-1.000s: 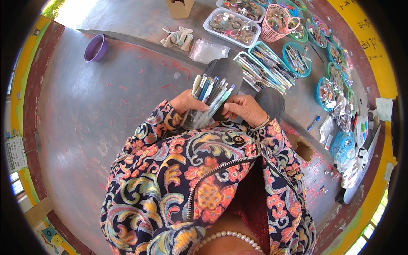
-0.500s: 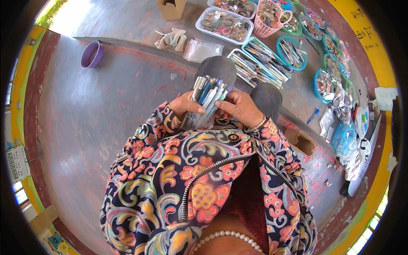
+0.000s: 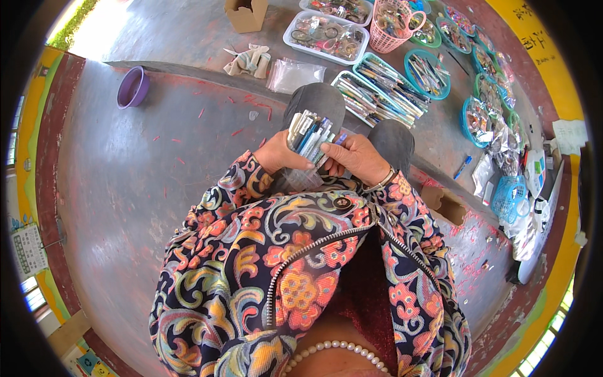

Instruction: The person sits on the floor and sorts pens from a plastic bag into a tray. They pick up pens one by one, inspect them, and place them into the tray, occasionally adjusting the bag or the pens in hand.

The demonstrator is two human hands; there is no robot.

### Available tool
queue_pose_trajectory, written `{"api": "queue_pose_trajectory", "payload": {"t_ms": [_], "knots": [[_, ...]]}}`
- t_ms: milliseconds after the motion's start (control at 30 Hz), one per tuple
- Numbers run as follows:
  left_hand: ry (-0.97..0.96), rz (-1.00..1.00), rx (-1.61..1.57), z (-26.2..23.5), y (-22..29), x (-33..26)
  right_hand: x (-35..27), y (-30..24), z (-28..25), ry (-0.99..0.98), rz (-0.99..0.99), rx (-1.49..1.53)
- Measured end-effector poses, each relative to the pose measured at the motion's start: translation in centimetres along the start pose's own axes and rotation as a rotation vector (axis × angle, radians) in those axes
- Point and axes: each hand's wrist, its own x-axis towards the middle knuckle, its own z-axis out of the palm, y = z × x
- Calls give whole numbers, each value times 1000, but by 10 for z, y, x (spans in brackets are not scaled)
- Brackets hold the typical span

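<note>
Both hands meet at the centre, just above the floral sleeves (image 3: 251, 251). The left hand (image 3: 279, 154) wraps a bundle of pens (image 3: 311, 135) low down, its grip pressed around the clear bag (image 3: 301, 179) that holds them. The right hand (image 3: 355, 157) sits at 3 o'clock of the bundle, touching it, fingers curled against the pen tips; whether it pinches a single pen I cannot tell. The pens stand fanned, tips pointing toward 12 o'clock, over the person's dark knees (image 3: 314, 103).

On the concrete floor (image 3: 125, 188), a purple bowl (image 3: 132, 88) lies well apart at 10 o'clock. At 12 o'clock sit a cardboard box (image 3: 246, 14), a crumpled cloth (image 3: 250, 61) and an empty clear bag (image 3: 294, 74) beside it. From 12 to 2 o'clock runs a row of containers: a white tray (image 3: 326, 38) of small items, a pink basket (image 3: 392, 25), a teal tray (image 3: 380, 88) of pens just beyond the knees, and round teal baskets (image 3: 427, 75). A blue pen (image 3: 463, 167) lies loose at 3 o'clock, near a small open box (image 3: 446, 204).
</note>
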Motion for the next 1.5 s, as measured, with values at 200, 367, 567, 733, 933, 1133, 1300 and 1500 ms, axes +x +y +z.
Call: {"api": "queue_pose_trajectory", "payload": {"t_ms": [200,367,567,733,933,1133,1300,1500], "knots": [[-26,2,-59,-24,-29,7,-6,-2,-2,149,-81,-17],[-61,43,-79,-27,-36,10,-17,-19,-15,380,-282,138],[-122,-40,-163,-30,-37,7,-34,-11,-70,389,-448,685],[-195,-30,-169,-30,-32,7,-38,-2,-82,312,-472,871],[-177,4,-261,-25,-31,14,-38,2,-87,293,-528,826],[-229,-49,-365,-22,-37,18,-44,-2,-84,445,-572,728],[-248,-20,-376,-22,-37,19,-45,1,-83,400,-621,646],[-187,-25,-348,-20,-32,19,-51,-7,-75,281,-691,583]]}}
